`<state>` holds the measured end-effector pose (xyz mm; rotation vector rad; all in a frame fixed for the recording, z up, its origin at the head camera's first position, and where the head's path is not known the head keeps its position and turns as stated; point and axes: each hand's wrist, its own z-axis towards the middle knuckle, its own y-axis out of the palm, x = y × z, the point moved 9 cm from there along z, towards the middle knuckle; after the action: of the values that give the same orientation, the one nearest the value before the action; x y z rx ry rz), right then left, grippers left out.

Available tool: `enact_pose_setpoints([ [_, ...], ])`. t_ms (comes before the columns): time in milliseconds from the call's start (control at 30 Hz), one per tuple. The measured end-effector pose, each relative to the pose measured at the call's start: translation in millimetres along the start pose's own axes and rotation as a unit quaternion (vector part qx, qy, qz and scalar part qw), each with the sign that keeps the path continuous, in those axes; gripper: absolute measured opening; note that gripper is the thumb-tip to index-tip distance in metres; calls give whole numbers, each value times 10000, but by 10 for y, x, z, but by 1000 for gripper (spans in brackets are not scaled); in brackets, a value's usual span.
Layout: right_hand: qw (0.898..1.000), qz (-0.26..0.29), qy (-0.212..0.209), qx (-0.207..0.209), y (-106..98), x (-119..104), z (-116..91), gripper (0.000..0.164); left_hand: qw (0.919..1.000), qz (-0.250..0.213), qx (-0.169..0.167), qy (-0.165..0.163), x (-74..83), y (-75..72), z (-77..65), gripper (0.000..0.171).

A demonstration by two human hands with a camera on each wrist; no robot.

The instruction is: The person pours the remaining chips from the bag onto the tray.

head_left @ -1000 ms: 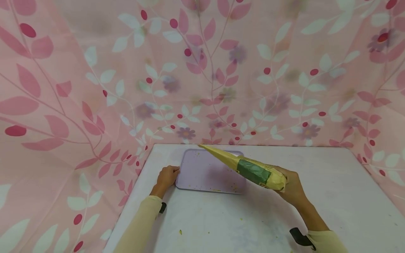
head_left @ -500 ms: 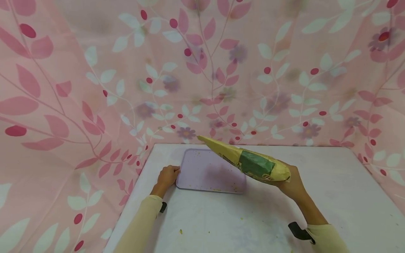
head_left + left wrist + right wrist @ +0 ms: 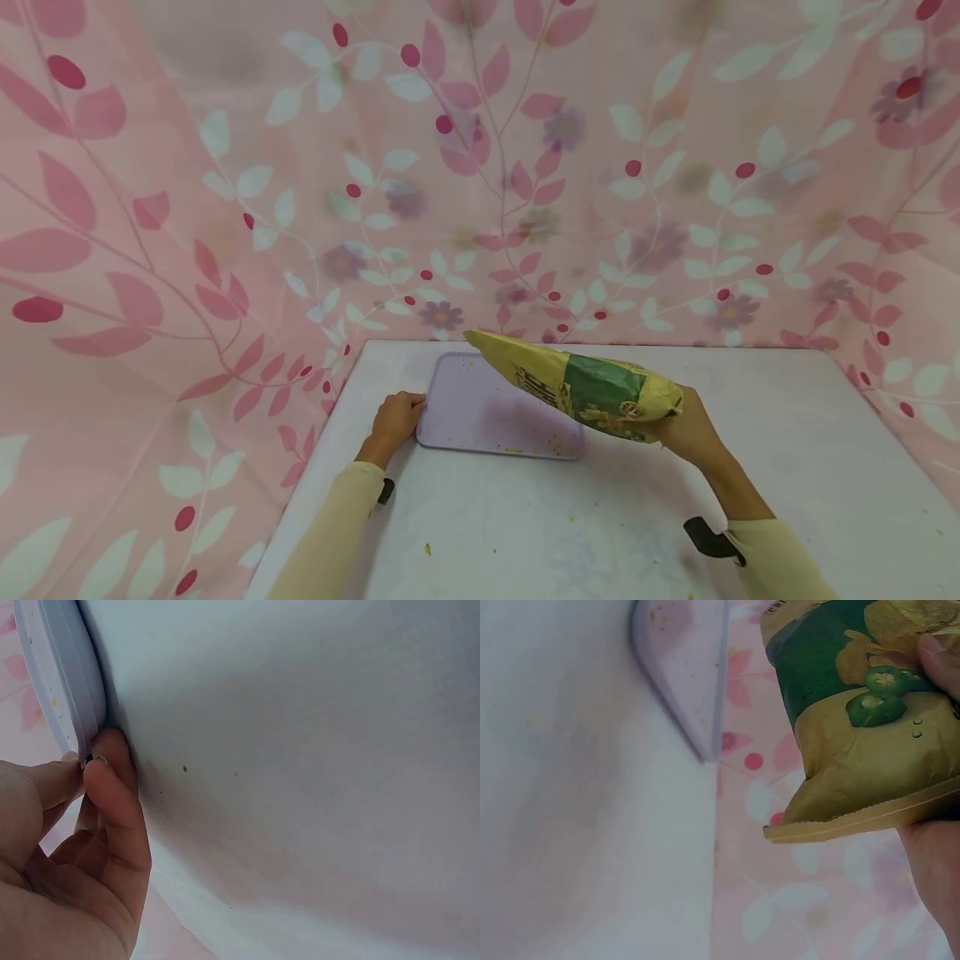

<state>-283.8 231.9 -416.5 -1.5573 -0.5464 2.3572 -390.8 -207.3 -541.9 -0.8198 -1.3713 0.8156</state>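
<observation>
Bag (image 3: 577, 383): yellow and green, up off the table, overlapping the tray's upper right in the head view, tapered end pointing left.
Right hand (image 3: 690, 429): grips the bag's right end, thumb over its printed face; forearm slants up and leftward from lower right.
Left hand (image 3: 396, 417): pinches the tray's left edge between thumb and fingers, forearm reaching forward.
Tray (image 3: 487, 412): lilac, flat on the white table (image 3: 480, 504), crumbs (image 3: 513, 451) scattered on it.
</observation>
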Motion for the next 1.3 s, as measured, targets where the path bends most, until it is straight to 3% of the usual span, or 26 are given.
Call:
enact_pose_setpoints([
  [133, 9984, 520, -124, -167, 27, 87, 15, 58, 10000, 16, -35, -19, -3, 2, -5, 28],
  [333, 9992, -169, -135, -341, 106, -20, -4, 47, 10000, 11, -23, -57, -1, -3, -9, 28],
  [533, 9978, 475, -243, -398, 42, 16, 12, 54, 10000, -9, -12, 9, 27, -17, -16, 27],
  [600, 9984, 316, -226, -418, 39, 77, 30, 52, 10000, -18, 40, 19, 34, -30, -11, 27],
  [733, 9980, -504, 50, -381, 61, 249, 44, 48, 9999, -81, 116, 23, 52, -57, -1, 26],
  [800, 9979, -512, 107, -369, 57, 257, 41, 50, 9999, -111, 103, 1, 55, -62, 4, 26],
  [1033, 9991, 336, 72, -248, -8, 162, 69, 55, 9972, -583, -294, -366, 8, -7, -8, 29],
  [1100, 9989, 320, 174, -297, 8, 203, 91, 54, 9962, -714, -319, -382, 5, -4, -16, 30],
  [1233, 9977, -386, 347, -441, 34, 282, 108, 53, 9942, -895, -409, -425, 8, 15, -33, 31],
  [1300, 9983, -293, 296, -405, 10, 244, 105, 54, 9935, -924, -448, -487, 1, 28, -39, 31],
])
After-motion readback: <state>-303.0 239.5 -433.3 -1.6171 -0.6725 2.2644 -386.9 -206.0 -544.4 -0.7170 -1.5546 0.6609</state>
